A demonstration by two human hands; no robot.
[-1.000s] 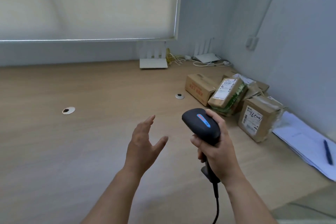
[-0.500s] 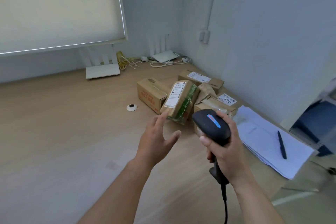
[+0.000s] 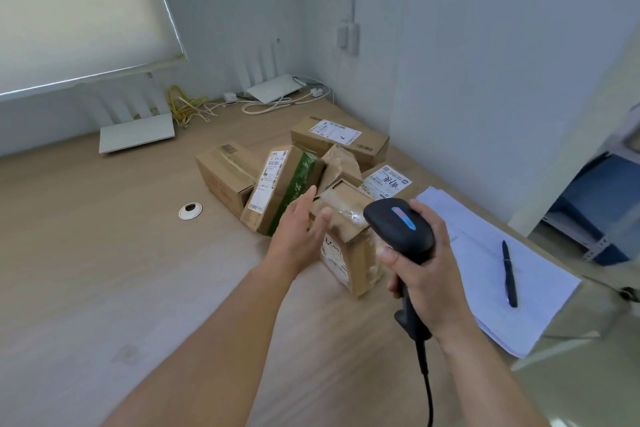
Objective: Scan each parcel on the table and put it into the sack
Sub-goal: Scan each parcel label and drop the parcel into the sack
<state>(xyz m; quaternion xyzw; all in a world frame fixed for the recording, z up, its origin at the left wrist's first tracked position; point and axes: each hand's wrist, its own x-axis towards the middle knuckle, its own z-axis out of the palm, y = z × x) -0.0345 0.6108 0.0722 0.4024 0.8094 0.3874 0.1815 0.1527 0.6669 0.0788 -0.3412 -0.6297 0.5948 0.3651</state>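
Head view shows the left hand with fingers straight, reaching over the nearest parcel on the wooden table, contact unclear. Right hand grips a black scanner. More parcels crowd just behind.

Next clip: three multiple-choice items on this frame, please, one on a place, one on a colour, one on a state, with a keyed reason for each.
1. Where does the pen lie?
A. on the stack of white papers
B. on a parcel
C. on the bare table

2. What colour is the barcode scanner?
A. white
B. black
C. yellow

3. How is the left hand?
A. curled round a parcel
B. gripping the scanner
C. open, fingers straight, at the nearest parcel

Answers:
1 A, the pen rests on the papers.
2 B, its body is black with a blue-red mark.
3 C, the right hand grips the scanner instead.
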